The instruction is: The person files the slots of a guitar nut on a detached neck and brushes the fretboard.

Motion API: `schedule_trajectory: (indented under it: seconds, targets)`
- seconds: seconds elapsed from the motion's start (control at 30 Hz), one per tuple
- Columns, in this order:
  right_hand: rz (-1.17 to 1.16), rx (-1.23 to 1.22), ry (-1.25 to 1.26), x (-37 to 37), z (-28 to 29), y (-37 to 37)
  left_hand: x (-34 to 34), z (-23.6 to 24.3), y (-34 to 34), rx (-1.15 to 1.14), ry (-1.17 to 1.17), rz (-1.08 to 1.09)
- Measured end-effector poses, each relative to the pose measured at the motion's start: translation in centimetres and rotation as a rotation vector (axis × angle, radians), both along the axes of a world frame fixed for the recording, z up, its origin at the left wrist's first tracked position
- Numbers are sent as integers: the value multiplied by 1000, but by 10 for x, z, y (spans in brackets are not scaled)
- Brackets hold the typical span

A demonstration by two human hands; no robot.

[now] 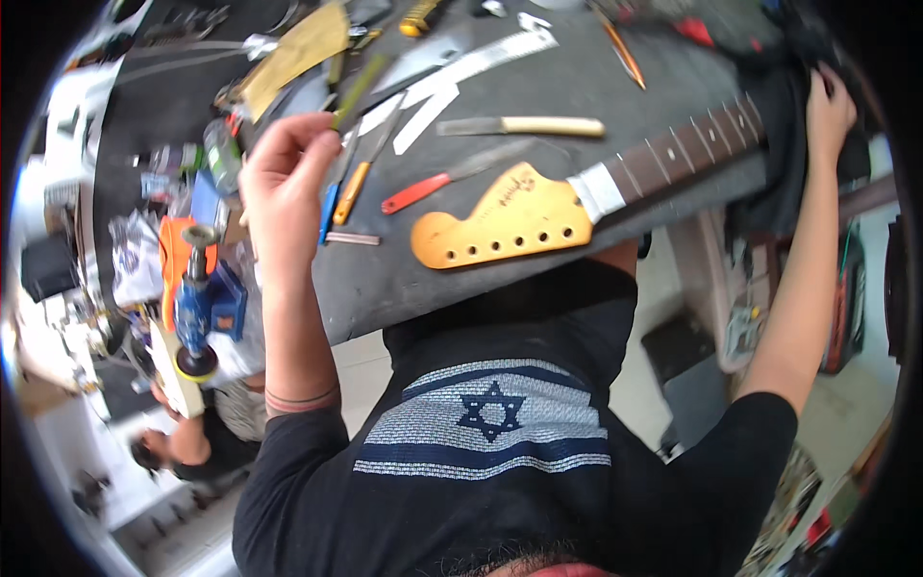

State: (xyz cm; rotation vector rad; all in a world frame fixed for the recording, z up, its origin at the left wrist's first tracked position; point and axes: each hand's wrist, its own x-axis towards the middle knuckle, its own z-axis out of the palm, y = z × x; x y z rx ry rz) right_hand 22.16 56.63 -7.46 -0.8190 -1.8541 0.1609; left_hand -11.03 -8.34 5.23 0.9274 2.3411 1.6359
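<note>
Between the fingertips of my left hand [293, 178] is a slim olive-green strip [357, 91], slightly blurred. A guitar neck lies across the bench, with its pale wooden headstock [486, 236] toward the middle and dark fretboard [673, 152] reaching right. Near my left hand are orange-handled [358, 183], red-handled [413, 194] and blue-handled [326, 210] tools, plus a cream-handled knife [553, 126] above the headstock. My right hand [829, 115] is at the far right, fingers curled on black cloth [760, 202] that hangs beside the neck's end.
The dark bench [375, 298] also bears white strips [481, 60], tan sheet [293, 67] and pencil [623, 53]. A blue power tool [192, 317] stands by an orange object [175, 245] at left. Another person [197, 438] is at lower left.
</note>
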Motion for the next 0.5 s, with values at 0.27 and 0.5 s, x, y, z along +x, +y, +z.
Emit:
schedule_trajectory:
  seconds: [0.27, 0.5]
  targets:
    - [-121, 309, -433, -35, 84, -81, 1, -12, -13, -336, 91, 1]
    - [783, -114, -935, -146, 147, -323, 27, 67, -66, -56, 630, -74]
